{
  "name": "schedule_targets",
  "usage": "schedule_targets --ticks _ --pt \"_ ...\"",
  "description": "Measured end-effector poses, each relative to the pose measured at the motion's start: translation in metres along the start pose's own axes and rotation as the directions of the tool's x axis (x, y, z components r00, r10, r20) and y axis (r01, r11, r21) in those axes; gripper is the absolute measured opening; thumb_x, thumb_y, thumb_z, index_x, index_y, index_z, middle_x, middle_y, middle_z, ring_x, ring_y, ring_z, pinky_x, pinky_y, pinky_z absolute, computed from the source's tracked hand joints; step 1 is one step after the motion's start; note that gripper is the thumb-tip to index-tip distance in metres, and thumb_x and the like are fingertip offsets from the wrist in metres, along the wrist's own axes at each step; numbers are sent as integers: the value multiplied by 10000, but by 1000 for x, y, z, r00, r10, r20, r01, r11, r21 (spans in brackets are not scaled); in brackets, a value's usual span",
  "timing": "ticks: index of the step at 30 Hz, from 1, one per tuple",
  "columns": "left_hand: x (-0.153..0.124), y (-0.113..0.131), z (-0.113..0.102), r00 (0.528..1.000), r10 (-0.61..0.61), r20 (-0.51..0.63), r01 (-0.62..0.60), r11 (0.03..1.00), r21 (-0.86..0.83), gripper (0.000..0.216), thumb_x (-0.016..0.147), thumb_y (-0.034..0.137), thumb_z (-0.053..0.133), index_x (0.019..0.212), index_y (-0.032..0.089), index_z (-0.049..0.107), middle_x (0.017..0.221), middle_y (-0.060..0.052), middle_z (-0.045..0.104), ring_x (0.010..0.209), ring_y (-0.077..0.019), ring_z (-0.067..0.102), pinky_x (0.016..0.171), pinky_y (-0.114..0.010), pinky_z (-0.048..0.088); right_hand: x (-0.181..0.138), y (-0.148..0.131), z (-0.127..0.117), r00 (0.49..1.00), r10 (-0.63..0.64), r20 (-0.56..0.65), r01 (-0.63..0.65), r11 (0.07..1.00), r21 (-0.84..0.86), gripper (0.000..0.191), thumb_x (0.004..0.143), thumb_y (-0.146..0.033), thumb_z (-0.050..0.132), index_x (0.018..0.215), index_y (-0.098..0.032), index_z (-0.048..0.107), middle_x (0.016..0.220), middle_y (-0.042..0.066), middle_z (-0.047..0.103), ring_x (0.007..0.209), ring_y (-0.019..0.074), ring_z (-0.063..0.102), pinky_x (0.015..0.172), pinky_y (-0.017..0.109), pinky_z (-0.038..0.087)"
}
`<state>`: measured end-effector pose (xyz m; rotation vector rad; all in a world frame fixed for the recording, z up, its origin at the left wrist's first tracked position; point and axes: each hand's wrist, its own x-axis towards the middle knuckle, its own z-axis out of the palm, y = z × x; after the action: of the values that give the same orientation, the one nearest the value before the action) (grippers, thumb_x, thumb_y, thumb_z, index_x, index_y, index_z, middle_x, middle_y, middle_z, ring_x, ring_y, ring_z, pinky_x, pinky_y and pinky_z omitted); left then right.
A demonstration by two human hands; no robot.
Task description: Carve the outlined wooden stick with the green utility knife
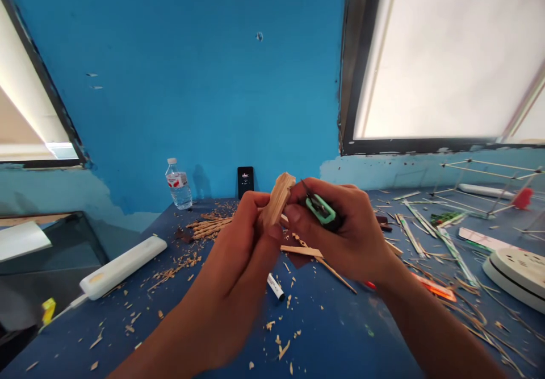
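In front of me, my left hand (240,262) grips a short, pale wood block (279,200), its fingers and thumb wrapped round the lower part. My right hand (355,231) is closed round a utility knife (322,211) with a mint-green and black handle. The dark blade tip points up and left, close to the wood but seemingly apart from it. The right thumb and fingertips reach the wood's right edge. Below the hands, a white marker with a black end (276,287) lies on the blue table (332,339), among wood shavings.
A bundle of thin sticks (210,228) lies left of my hands. Behind stand a water bottle (178,184) and a phone (246,181). A white power strip (123,266) lies left. To the right are scattered strips, a stick frame (489,188) and a round white device (517,277).
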<state>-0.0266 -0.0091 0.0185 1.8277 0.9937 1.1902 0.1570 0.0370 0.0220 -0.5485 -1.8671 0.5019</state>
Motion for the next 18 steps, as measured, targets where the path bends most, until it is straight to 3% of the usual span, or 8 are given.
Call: schedule_targets --ticks 4,7,9,11,12,15,18 --pt "-1 -6 10 998 -29 -55 27 999 -42 220 1043 533 515 1137 338 557 735 66 440 556 -90 362 458 -162 364 3 6 -3 994 -105 -23 103 992 -71 132 877 -207 721 849 -241 596 607 -88 508 536 77 408 523 230 353" --pt "5 -10 16 981 -71 -182 37 982 -185 204 995 463 633 1098 294 582 664 75 441 485 -82 364 380 -162 322 5 10 -3 986 -158 -47 151 981 -120 149 834 -154 719 816 -229 592 594 -107 468 513 57 333 500 207 334" --pt "14 -6 8 935 -107 -339 -8 947 -320 169 941 358 703 1007 261 582 646 72 490 447 -82 396 337 -168 331 6 11 -2 982 -183 -54 174 973 -151 169 787 -124 725 780 -220 587 585 -112 461 511 52 320 502 201 333" --pt "24 3 -10 870 -50 -490 -143 926 -349 80 950 282 607 957 264 529 681 79 456 451 -65 364 331 -136 319 6 10 -2 978 -200 -50 189 967 -172 176 763 -133 748 773 -217 594 593 -110 484 522 52 344 517 205 342" --pt "28 8 -21 860 -45 -508 -167 916 -364 76 907 199 582 925 242 522 698 74 435 454 -52 341 331 -127 304 6 9 -3 979 -200 -38 190 965 -181 168 766 -144 759 788 -217 609 603 -107 503 529 54 360 525 208 347" --pt "31 21 -41 922 -87 -377 -88 902 -424 198 759 130 640 927 209 571 716 46 480 467 -66 408 312 -149 330 6 7 -10 989 -132 61 143 961 -237 124 816 -166 748 872 -232 658 603 -109 512 522 60 378 504 215 325" --pt "22 22 -37 970 -160 -182 56 879 -474 134 777 219 686 875 216 594 661 51 490 387 -61 354 274 -165 264 8 11 -25 974 20 227 68 925 -373 146 868 -134 663 945 -257 674 581 -113 506 507 72 386 492 225 307"
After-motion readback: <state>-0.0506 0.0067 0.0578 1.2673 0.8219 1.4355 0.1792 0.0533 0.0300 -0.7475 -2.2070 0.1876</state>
